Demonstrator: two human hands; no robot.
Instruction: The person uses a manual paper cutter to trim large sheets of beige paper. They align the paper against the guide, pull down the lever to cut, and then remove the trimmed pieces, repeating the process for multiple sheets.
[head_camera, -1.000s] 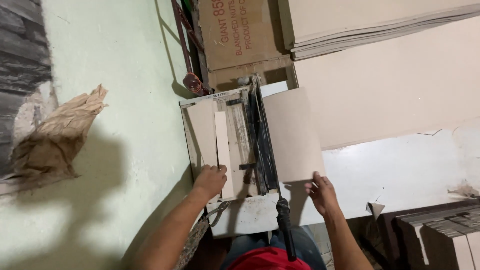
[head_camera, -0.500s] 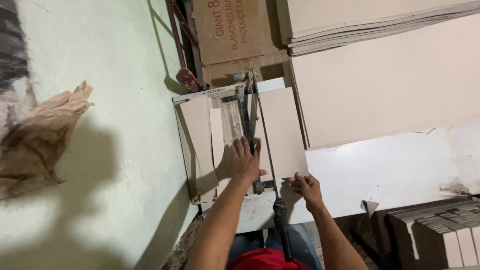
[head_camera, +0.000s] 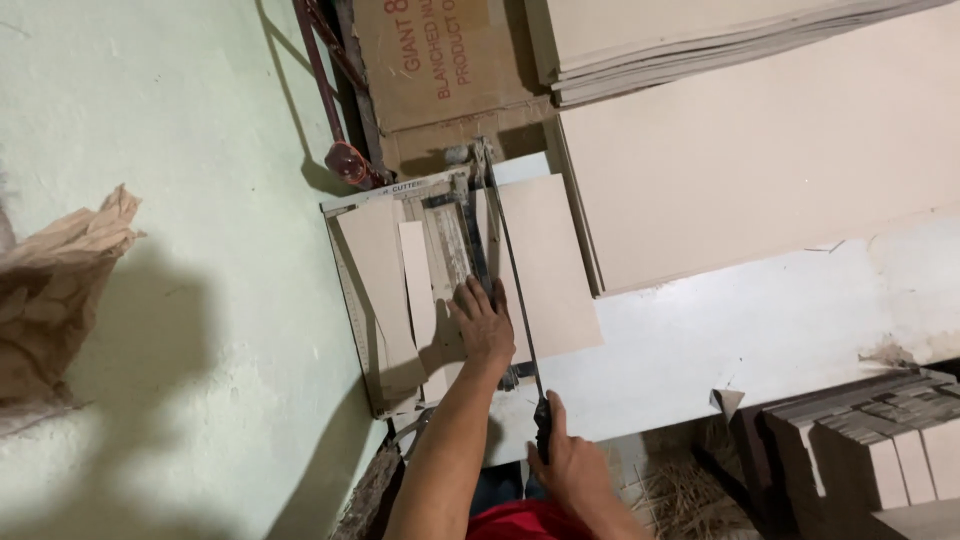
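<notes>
Overhead, the head view looks down on a paper cutter (head_camera: 400, 290) set on a white table (head_camera: 760, 330), hard against a pale green wall (head_camera: 180, 200).

Left hand (head_camera: 483, 322): laid flat, palm down, on the cutter bed, fingers spread slightly apart and pointing away from the person. It presses on the near left edge of a tan board (head_camera: 540, 265) that lies across the bed and overhangs it to the right onto the table. The hand grips nothing; it only bears down.

Right hand (head_camera: 568, 468): closed around the black handle (head_camera: 543, 430) at the near end of the cutter's blade arm (head_camera: 505, 260), fingers wrapped tight on it. The arm runs as a thin dark line from the handle to its pivot at the far end of the bed, crossing just right of the left hand and over the board's left part. How high the arm stands above the board cannot be told.

Left of the blade, on the bed: a narrow pale strip (head_camera: 418, 290) lying lengthwise, and beside it a wider tan piece (head_camera: 375, 280), touching or nearly so.

Surroundings: a large tan sheet (head_camera: 760, 150) lies on the table beyond the board, with a stack of sheets (head_camera: 720, 40) past it. A brown carton (head_camera: 440, 60) stands behind the cutter. Crumpled brown paper (head_camera: 50, 290) sits at the left edge. Cut pieces in stacks (head_camera: 880, 450) are at lower right.
</notes>
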